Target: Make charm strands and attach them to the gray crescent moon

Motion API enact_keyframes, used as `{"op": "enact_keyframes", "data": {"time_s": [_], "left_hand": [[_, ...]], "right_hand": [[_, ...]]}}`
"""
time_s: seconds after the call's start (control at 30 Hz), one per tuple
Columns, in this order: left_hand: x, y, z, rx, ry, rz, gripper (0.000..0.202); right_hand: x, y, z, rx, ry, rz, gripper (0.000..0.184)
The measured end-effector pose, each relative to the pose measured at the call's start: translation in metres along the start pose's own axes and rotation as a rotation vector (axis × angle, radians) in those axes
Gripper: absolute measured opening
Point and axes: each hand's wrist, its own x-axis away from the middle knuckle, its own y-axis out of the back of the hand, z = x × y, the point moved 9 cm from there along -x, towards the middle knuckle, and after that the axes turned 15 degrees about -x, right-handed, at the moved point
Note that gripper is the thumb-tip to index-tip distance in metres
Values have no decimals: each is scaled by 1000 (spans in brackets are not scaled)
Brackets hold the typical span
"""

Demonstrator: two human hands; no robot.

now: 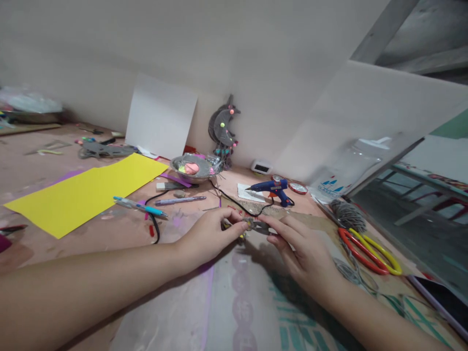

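Between my hands is a small dark grey piece (261,227) with yellow bits along it; its exact kind is unclear. My left hand (206,239) pinches its left end between thumb and fingers. From the other side, the fingertips of my right hand (310,251) close on its right end. Both hands are above a translucent plastic sheet (183,312) with printed characters. Just beyond them, a blue glue gun (269,185) rests on a white paper, its black cord running left behind my hands.
Yellow paper (91,190) and a blue pen (141,206) are at left. A metal bowl (175,168) stands behind, near a grey moon ornament (221,124) against the wall. At right are scissors (365,253), grey yarn (347,216), a clear jug (347,168) and a phone (442,302).
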Motion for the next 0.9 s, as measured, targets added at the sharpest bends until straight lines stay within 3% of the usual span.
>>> {"op": "enact_keyframes", "data": {"time_s": [0.47,0.9], "left_hand": [[-1,-3,-2,-58,-23,17,19],[1,-1,-6,-112,-67,8,17]], "right_hand": [[-3,-3,5,262,109,-36,25],[-1,-3,5,290,155,-48,22]]}}
